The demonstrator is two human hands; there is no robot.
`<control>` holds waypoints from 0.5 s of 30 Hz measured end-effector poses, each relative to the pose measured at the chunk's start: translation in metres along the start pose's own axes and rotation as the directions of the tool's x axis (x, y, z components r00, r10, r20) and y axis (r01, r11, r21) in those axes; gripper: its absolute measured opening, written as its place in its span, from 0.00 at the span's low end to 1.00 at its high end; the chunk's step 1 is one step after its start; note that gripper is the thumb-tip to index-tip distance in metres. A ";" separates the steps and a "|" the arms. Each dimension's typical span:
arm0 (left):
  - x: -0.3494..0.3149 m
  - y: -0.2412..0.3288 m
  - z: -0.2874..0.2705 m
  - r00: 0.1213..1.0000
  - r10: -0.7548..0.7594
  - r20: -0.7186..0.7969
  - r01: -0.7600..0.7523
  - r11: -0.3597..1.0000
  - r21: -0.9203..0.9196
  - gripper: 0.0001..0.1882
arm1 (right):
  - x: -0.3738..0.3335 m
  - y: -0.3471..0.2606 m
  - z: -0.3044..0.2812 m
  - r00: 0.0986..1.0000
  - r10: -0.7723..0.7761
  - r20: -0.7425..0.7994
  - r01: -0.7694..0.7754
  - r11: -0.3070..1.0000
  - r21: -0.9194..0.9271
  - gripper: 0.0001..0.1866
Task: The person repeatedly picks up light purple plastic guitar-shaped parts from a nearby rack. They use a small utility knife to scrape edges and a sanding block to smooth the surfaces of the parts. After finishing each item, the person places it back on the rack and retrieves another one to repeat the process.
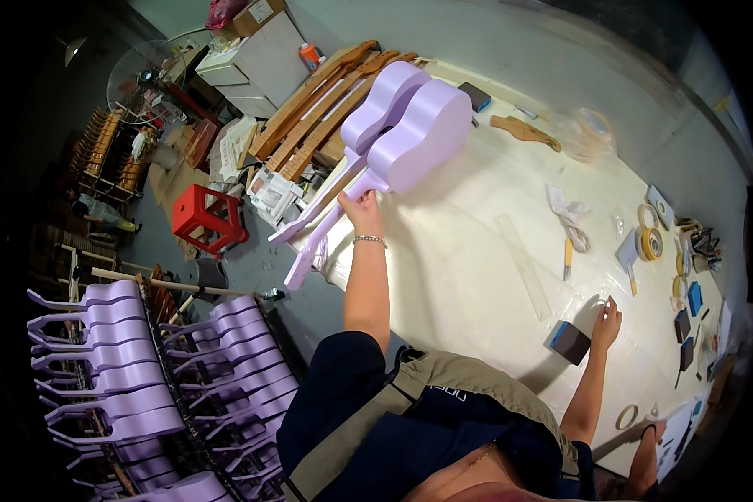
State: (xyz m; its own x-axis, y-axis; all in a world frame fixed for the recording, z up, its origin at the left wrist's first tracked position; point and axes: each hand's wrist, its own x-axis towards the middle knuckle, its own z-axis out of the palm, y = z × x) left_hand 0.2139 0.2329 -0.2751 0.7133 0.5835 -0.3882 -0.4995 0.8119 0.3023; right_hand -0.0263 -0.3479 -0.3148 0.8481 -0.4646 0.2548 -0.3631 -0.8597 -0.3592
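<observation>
My left hand (pixel 361 211) is closed round the neck of a lavender ukulele (pixel 422 142), just below its body. A second lavender ukulele (pixel 386 99) is right behind it at the table's left part, its neck running alongside; I cannot tell whether my hand also touches that one. Neither has strings that I can see. Over the right part of the table, my right hand (pixel 611 322) has its fingers loosely apart, with nothing visible held. Nearest to it is a dark sanding block (pixel 570 343) with a blue side.
Wooden necks (pixel 318 109) are stacked at the far left of the white table (pixel 452 259). Left are a red stool (pixel 209 219) and racks of lavender ukuleles (pixel 130 360). Tape rolls (pixel 649 243), a scraper (pixel 627 255) and a clear ruler (pixel 523 266) lie rightward. Another person's hand (pixel 654 432) shows lower right.
</observation>
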 end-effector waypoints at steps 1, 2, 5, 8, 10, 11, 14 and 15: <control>0.005 0.000 0.000 1.000 -0.014 -0.027 0.014 1.000 -0.027 0.23 | 0.001 0.001 0.000 1.000 -0.003 0.003 0.003 1.000 -0.005 0.18; 0.009 0.000 0.000 0.998 -0.029 -0.055 0.026 0.998 -0.053 0.22 | 0.002 0.001 0.000 1.000 -0.017 -0.002 0.017 1.000 -0.010 0.18; 0.016 -0.003 -0.003 0.996 -0.019 -0.091 0.018 1.000 -0.014 0.22 | 0.007 0.000 0.000 0.998 -0.059 -0.016 0.058 0.997 -0.052 0.19; 0.024 -0.003 -0.007 0.999 0.003 -0.050 -0.004 1.000 -0.027 0.21 | 0.013 -0.002 0.003 0.994 -0.104 -0.017 0.101 0.985 -0.138 0.19; 0.034 0.001 -0.010 0.998 -0.004 -0.057 0.001 0.999 -0.053 0.21 | 0.016 -0.007 0.005 0.991 -0.131 -0.010 0.127 0.975 -0.180 0.18; 0.039 0.001 -0.011 0.998 -0.030 -0.053 0.027 0.997 -0.068 0.21 | 0.017 -0.007 0.006 0.991 -0.134 -0.014 0.129 0.975 -0.183 0.18; 0.048 0.003 -0.011 0.994 -0.103 -0.044 0.096 0.987 -0.130 0.22 | 0.022 -0.012 0.006 0.991 -0.132 0.001 0.130 0.973 -0.191 0.18; 0.048 0.002 -0.009 0.991 -0.127 -0.043 0.119 0.980 -0.160 0.23 | 0.024 -0.016 0.004 0.993 -0.120 0.021 0.121 0.973 -0.195 0.18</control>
State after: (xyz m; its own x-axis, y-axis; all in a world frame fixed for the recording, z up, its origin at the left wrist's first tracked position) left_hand 0.2424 0.2624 -0.3010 0.7496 0.4758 -0.4602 -0.4832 0.8685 0.1108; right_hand 0.0009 -0.3447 -0.3064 0.8934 -0.3538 0.2768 -0.3256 -0.9345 -0.1436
